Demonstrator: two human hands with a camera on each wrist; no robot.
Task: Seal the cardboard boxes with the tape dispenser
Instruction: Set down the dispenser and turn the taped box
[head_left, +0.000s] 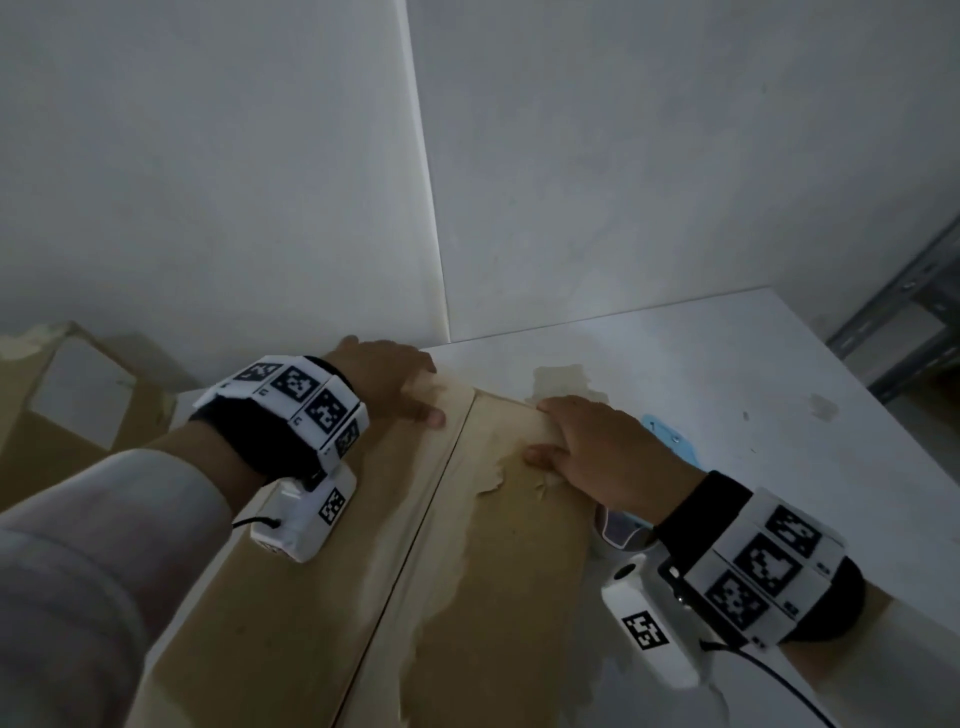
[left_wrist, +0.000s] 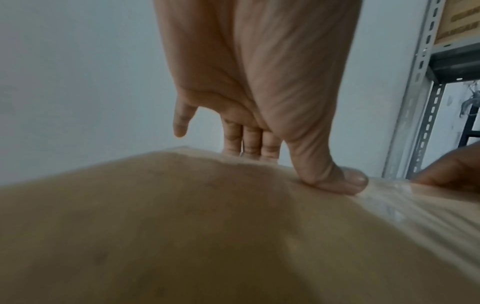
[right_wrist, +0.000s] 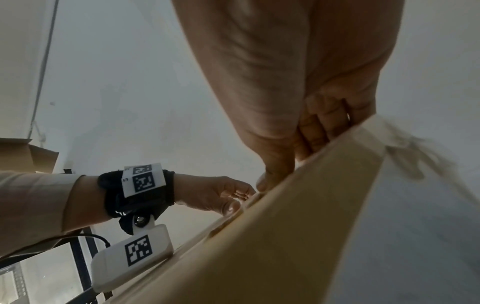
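Note:
A cardboard box (head_left: 311, 597) lies on the white table (head_left: 779, 389), flaps down, with a seam (head_left: 415, 530) along its top and pale patches of old tape. My left hand (head_left: 387, 382) rests on the far left corner. Its straight fingers (left_wrist: 249, 139) hang over the far edge and its thumb (left_wrist: 335, 183) presses the top. My right hand (head_left: 597, 457) lies on the right flap with its fingers at the far edge (right_wrist: 324, 127). A light blue object (head_left: 670, 436), seemingly the tape dispenser, lies on the table beside the box, mostly hidden by my right hand.
A second cardboard box (head_left: 67, 395) with a white label stands at the left against the wall. A grey metal shelf rack (head_left: 909, 322) stands beyond the table's right edge. The wall rises just behind the box.

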